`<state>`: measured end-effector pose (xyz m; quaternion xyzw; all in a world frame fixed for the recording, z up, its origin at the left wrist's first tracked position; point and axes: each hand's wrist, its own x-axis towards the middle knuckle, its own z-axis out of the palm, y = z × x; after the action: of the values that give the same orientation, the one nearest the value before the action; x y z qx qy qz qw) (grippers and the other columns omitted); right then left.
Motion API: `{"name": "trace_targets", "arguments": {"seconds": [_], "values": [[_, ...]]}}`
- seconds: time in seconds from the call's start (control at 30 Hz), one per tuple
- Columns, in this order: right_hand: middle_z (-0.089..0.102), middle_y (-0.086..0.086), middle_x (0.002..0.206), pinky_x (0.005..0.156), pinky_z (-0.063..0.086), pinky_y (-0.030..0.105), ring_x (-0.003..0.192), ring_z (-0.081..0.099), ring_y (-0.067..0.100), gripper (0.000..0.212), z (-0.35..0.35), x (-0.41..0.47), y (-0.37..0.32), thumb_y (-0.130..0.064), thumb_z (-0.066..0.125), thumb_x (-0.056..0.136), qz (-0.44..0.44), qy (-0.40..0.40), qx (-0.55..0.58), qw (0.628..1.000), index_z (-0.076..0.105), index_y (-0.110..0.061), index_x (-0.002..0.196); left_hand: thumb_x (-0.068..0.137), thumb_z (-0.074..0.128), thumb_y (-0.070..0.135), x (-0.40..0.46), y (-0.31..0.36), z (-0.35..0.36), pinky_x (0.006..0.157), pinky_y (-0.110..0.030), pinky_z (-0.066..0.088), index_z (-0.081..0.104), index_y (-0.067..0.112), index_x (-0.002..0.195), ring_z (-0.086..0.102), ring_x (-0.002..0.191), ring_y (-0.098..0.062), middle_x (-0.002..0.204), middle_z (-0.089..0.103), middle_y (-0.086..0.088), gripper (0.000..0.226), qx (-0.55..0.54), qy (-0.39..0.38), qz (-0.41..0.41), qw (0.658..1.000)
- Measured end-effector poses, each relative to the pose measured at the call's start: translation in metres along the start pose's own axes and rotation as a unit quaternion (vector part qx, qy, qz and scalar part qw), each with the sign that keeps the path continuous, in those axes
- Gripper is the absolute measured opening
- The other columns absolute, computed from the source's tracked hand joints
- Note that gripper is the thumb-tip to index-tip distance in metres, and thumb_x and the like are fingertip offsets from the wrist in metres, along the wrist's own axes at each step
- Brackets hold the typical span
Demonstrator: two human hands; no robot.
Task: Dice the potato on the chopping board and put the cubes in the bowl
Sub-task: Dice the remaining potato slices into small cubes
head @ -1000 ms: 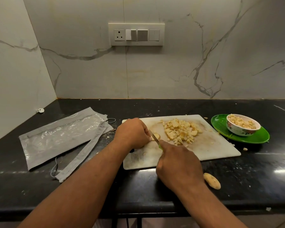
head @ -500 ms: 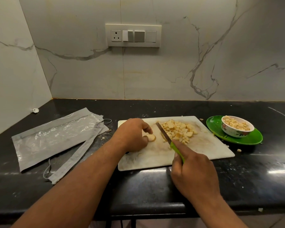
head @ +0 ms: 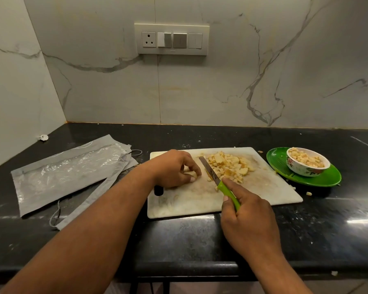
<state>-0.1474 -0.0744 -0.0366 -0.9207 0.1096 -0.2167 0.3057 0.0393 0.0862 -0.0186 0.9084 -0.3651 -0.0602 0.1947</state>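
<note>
Left hand (head: 174, 169) grip pinching small potato piece (head: 192, 176); right hand (head: 248, 217) grip clenched on knife (head: 219, 181); wet, firm, slippery, best pinned flat-side down

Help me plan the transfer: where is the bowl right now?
In the head view the bowl sits at the right, on the green plate just right of the chopping board, already holding potato cubes.

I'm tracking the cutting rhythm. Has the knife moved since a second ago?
Yes. The knife has shifted right on the chopping board, away from the left hand, its blade now against the cube pile.
</note>
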Motion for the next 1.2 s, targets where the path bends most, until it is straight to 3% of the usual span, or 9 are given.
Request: {"name": "trace_targets", "arguments": {"seconds": [0.17,0.3,0.37,0.47,0.53,0.63,0.83,0.97,1.2], "values": [[0.058,-0.015,0.140,0.098,0.045,0.023,0.119,0.058,0.009,0.044,-0.002,0.001,0.000,-0.030,0.054,0.096,0.001,-0.005,-0.004,1.000,0.056,-0.038,0.140,0.090,0.075,0.040,0.000,0.008,0.003,0.072,-0.026,0.051,0.077,0.034,0.101,0.061,0.082,-0.010,0.091,0.064,0.011,0.013,-0.007,0.072,-0.103,0.992],[0.055,-0.016,0.142,0.097,0.044,0.022,0.121,0.057,0.007,0.044,-0.002,0.002,0.000,-0.030,0.053,0.097,-0.002,-0.016,-0.008,1.000,0.055,-0.038,0.141,0.089,0.077,0.041,-0.001,0.009,0.016,0.069,-0.024,0.048,0.076,0.032,0.097,0.061,0.079,-0.009,0.085,0.062,0.011,0.012,-0.046,0.129,-0.162,0.977],[0.057,-0.018,0.139,0.092,0.042,0.019,0.116,0.058,0.006,0.044,-0.001,0.002,0.000,-0.029,0.052,0.098,-0.007,-0.024,-0.012,1.000,0.055,-0.039,0.140,0.093,0.072,0.030,-0.007,0.004,0.013,0.070,-0.024,0.051,0.079,0.031,0.104,0.063,0.079,-0.007,0.089,0.067,0.012,0.012,-0.100,0.138,-0.161,0.972],[0.061,-0.019,0.134,0.088,0.042,0.018,0.113,0.060,0.005,0.043,0.000,0.003,0.001,-0.030,0.053,0.098,-0.007,-0.032,-0.025,0.999,0.055,-0.040,0.140,0.091,0.072,0.017,-0.017,-0.011,0.000,0.079,-0.022,0.049,0.076,0.038,0.114,0.061,0.090,-0.003,0.111,0.066,0.016,0.032,-0.132,0.137,-0.120,0.974],[0.061,-0.019,0.134,0.091,0.046,0.021,0.112,0.061,0.006,0.044,0.000,0.003,0.000,-0.031,0.052,0.097,-0.007,-0.037,-0.035,0.999,0.054,-0.041,0.140,0.088,0.081,0.027,-0.021,-0.018,-0.004,0.081,-0.021,0.048,0.073,0.043,0.120,0.059,0.089,0.000,0.118,0.058,0.024,0.037,-0.117,0.093,-0.097,0.984],[0.059,-0.018,0.137,0.097,0.048,0.029,0.114,0.059,0.007,0.046,0.001,0.004,-0.002,-0.033,0.050,0.097,-0.007,-0.057,-0.050,0.997,0.051,-0.042,0.142,0.081,0.086,0.042,-0.021,-0.017,-0.003,0.079,-0.020,0.047,0.075,0.044,0.118,0.060,0.089,0.000,0.110,0.058,0.030,0.039,-0.084,0.048,-0.098,0.990],[0.062,-0.010,0.135,0.097,0.048,0.034,0.117,0.059,0.015,0.051,0.007,0.014,-0.014,-0.030,0.045,0.095,-0.012,-0.079,-0.094,0.992,0.048,-0.039,0.146,0.079,0.088,0.045,-0.016,-0.015,0.004,0.090,-0.027,0.054,0.084,0.035,0.099,0.064,0.095,-0.002,0.100,0.073,0.018,0.023,-0.086,0.091,-0.086,0.988],[0.063,-0.003,0.132,0.095,0.046,0.036,0.117,0.057,0.021,0.055,0.019,0.020,-0.028,-0.029,0.041,0.095,-0.023,-0.098,-0.120,0.988,0.043,-0.034,0.149,0.081,0.086,0.042,-0.015,-0.008,0.005,0.099,-0.032,0.052,0.085,0.028,0.099,0.063,0.117,-0.012,0.113,0.075,0.007,0.023,-0.067,0.090,-0.108,0.988],[0.069,-0.002,0.111,0.079,0.047,0.036,0.098,0.062,0.020,0.059,0.021,-0.013,-0.030,-0.030,0.038,0.094,-0.037,-0.109,-0.133,0.984,0.032,-0.035,0.153,0.084,0.085,0.039,-0.013,-0.004,0.005,0.087,-0.023,0.044,0.085,0.024,0.099,0.063,0.117,-0.011,0.118,0.075,0.006,0.021,-0.077,0.089,-0.131,0.984]]}}
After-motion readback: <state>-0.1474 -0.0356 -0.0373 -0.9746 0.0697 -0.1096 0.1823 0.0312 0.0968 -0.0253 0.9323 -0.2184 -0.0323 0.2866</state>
